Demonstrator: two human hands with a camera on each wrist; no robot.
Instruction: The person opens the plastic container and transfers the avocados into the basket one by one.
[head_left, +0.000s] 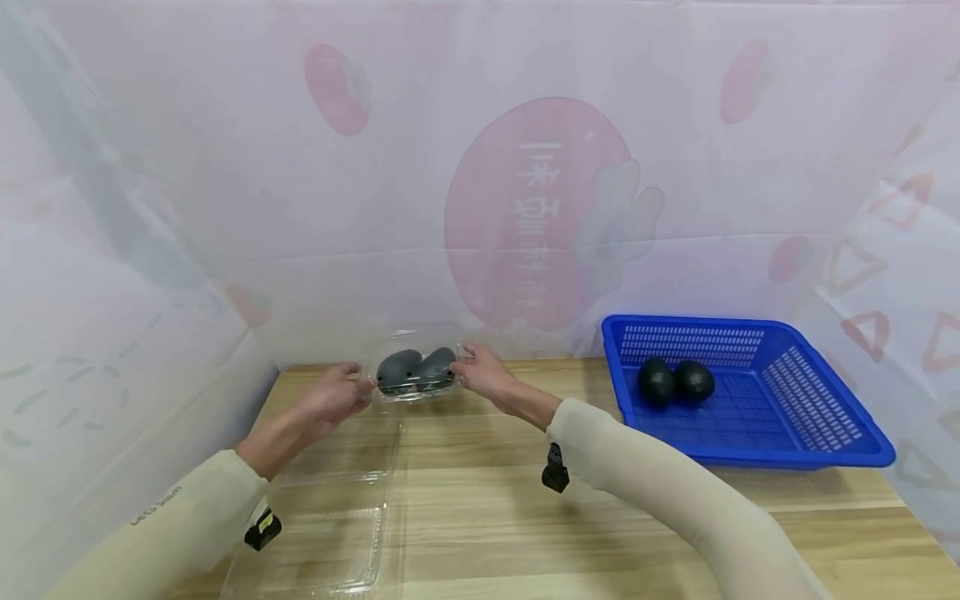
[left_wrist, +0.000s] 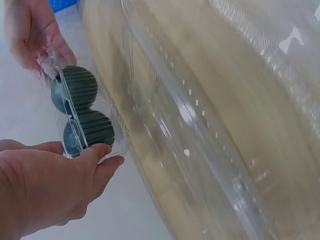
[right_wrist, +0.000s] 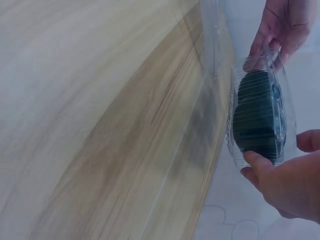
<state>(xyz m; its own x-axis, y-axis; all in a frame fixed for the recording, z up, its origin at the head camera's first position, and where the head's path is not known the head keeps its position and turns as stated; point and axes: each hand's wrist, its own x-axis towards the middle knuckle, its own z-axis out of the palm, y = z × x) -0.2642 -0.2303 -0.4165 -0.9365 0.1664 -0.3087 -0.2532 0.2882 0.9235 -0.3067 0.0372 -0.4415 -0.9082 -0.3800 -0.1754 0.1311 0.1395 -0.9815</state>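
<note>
A clear plastic clamshell box (head_left: 408, 396) with two dark green avocados (left_wrist: 90, 131) inside is held up above the back edge of the table. My left hand (head_left: 341, 398) grips its left end, fingers and thumb around the plastic, as the left wrist view shows closely. At the other end my right hand (head_left: 483, 373) pinches the box's side; in the right wrist view this hand (right_wrist: 292, 182) has its thumb and fingers on either side of the plastic. The lid lies over the avocados; whether it is latched I cannot tell.
On the right of the wooden table (head_left: 480, 517) stands a blue plastic basket (head_left: 750, 454) with two more dark avocados (head_left: 677, 382) in it. Empty clear plastic containers (head_left: 322, 533) lie at the left front. A printed curtain (head_left: 375, 208) hangs behind the table.
</note>
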